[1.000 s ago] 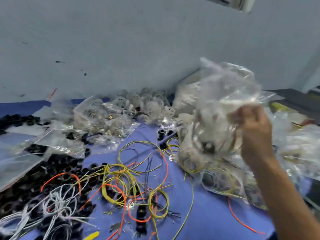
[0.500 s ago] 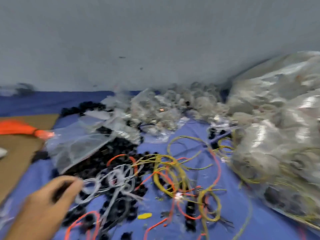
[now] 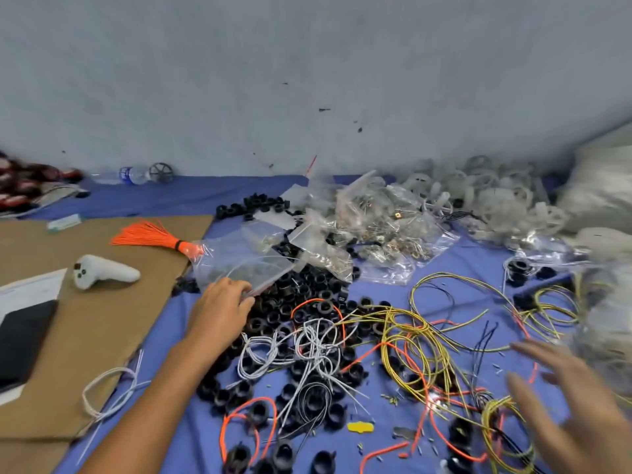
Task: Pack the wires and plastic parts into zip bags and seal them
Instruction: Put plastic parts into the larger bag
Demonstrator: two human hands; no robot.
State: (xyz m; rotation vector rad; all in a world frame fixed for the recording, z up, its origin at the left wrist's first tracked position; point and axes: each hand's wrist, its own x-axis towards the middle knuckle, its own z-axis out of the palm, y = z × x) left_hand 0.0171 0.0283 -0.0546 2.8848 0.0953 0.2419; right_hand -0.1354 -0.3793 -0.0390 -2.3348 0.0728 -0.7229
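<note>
Gripping the near edge of an empty clear zip bag (image 3: 239,265), a person's left hand (image 3: 222,309) stretches over a blue sheet (image 3: 461,261), its fingers (image 3: 239,289) curled onto the plastic beside the red seal strip. The bag lies flat, partly on a heap of black rings (image 3: 294,302) and just right of a sheet of cardboard (image 3: 102,319). The right hand (image 3: 574,398), blurred at lower right, is held above the sheet with fingers spread and released, grasping nothing.

Loose yellow wires (image 3: 410,336) loop between the two hands, tangled with white wires (image 3: 307,343) and orange wires (image 3: 246,419) that lie over the rings. Behind the empty bag, filled bags (image 3: 376,227) are piled near the wall, with a mound of white plastic parts (image 3: 496,196) to their right.

A tied orange bundle (image 3: 150,234) rests on the cardboard, its tied end touching the empty bag's far corner. A white controller (image 3: 102,271) and a dark tablet (image 3: 24,336) also sit on the cardboard. A bottle (image 3: 133,174) lies against the wall at far left.
</note>
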